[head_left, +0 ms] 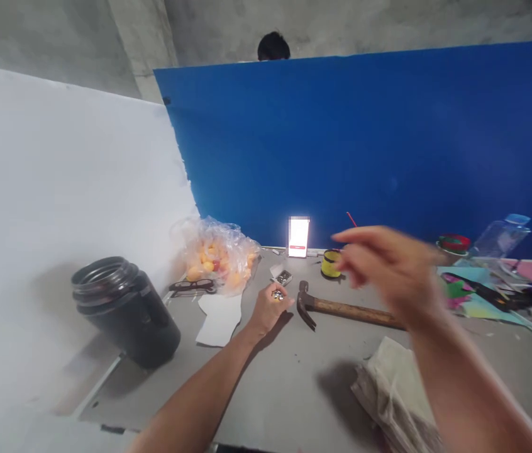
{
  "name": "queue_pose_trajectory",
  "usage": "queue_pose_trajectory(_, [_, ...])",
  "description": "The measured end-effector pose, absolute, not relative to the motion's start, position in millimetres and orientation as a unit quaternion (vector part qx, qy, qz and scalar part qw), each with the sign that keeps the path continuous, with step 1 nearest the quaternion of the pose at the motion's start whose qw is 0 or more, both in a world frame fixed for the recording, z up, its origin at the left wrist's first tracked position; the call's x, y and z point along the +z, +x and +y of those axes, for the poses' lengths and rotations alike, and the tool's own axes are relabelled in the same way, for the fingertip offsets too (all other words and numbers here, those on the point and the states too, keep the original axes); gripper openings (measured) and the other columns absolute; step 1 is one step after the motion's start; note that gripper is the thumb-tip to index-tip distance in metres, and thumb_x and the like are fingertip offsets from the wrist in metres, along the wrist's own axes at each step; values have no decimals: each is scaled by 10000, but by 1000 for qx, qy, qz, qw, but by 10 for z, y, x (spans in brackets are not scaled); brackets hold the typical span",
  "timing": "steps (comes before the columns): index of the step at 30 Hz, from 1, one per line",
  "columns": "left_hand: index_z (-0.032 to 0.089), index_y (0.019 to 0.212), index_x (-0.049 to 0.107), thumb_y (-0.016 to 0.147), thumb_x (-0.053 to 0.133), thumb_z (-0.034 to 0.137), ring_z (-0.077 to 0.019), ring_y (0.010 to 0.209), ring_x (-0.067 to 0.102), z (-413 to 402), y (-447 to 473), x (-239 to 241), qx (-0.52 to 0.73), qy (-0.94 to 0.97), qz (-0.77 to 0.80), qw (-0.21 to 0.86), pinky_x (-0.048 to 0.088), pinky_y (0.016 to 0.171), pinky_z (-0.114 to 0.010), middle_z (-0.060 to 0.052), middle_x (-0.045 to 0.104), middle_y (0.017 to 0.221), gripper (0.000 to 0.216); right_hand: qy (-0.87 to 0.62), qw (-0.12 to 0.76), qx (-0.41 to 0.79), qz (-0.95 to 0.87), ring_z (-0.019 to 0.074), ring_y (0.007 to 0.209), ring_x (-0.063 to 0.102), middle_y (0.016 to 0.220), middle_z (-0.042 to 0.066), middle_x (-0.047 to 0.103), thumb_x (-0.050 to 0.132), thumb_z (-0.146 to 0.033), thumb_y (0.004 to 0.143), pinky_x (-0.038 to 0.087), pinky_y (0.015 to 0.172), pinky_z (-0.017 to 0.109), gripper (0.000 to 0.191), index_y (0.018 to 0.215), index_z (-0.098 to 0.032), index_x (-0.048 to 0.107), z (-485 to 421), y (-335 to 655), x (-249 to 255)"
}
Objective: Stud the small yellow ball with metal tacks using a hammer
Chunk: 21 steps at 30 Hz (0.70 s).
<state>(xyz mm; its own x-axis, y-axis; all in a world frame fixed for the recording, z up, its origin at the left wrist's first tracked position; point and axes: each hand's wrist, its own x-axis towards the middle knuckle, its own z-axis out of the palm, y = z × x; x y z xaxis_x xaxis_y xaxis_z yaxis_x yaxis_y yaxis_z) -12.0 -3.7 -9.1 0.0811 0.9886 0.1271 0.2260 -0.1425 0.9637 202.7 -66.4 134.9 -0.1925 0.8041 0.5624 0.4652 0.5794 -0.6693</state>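
My left hand [268, 311] rests low over the table, its fingers curled round several small shiny metal pieces [278, 294], silver and gold in colour; their exact kind is too small to tell. Just beyond it lies a small open box [283, 275] with more little metal pieces inside. Raised above the table on the right, my right hand [391, 267] is blurred by motion. Its index finger points left, apart from the other, bent fingers, and nothing shows in its grasp. Below that hand lies a claw hammer [348, 311], its head towards my left hand and its handle end hidden.
At left stand a black flask [127, 314], dark glasses [193, 287] and a plastic bag of orange items [219, 255]. A lit phone [299, 238] and a yellow-black roll [330, 264] are behind. A cloth bundle [395, 384] lies front right; a clear bottle [502, 238] is far right.
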Motion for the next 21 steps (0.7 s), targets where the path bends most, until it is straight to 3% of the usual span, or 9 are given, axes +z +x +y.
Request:
queue_pose_trajectory(2, [201,742,596,678,735,286,-96,480,394,-31,-117,-85,454,602,506,420,316,485,-222,75,458,524,176,-490,413,172,-748,138,589,612,764,24,730,569,-262,937,460,579,274,217,1066,-211,736,-455,1968,1185])
queue_pose_trajectory(5, [199,743,577,674,732,276,-87,463,403,-29,-112,-79,456,591,505,434,323,467,-213,74,468,538,186,-574,318,108,-747,159,644,621,756,25,735,579,-237,919,399,624,283,182,837,-219,741,-136,1911,722])
queue_pose_trajectory(11, [192,1010,596,687,682,226,-88,560,529,-8,-117,-111,464,576,471,480,444,532,-214,15,636,817,336,-624,259,64,-735,207,742,648,843,80,759,543,-329,980,324,624,297,243,883,-224,740,-36,1977,22])
queue_pose_trajectory(17, [191,1146,593,728,708,282,-88,575,540,28,-112,-177,460,569,458,504,512,571,-252,-39,696,989,443,-552,319,122,-760,197,814,662,886,60,760,511,-268,980,393,719,280,238,895,-213,726,-89,1880,-12])
queue_pose_trajectory(21, [185,1171,638,725,747,279,-108,629,574,-20,-101,-156,477,583,438,491,526,624,-258,-16,679,937,468,-507,364,148,-767,191,836,662,913,48,756,537,-248,962,423,762,276,191,935,-221,724,-135,1780,-3])
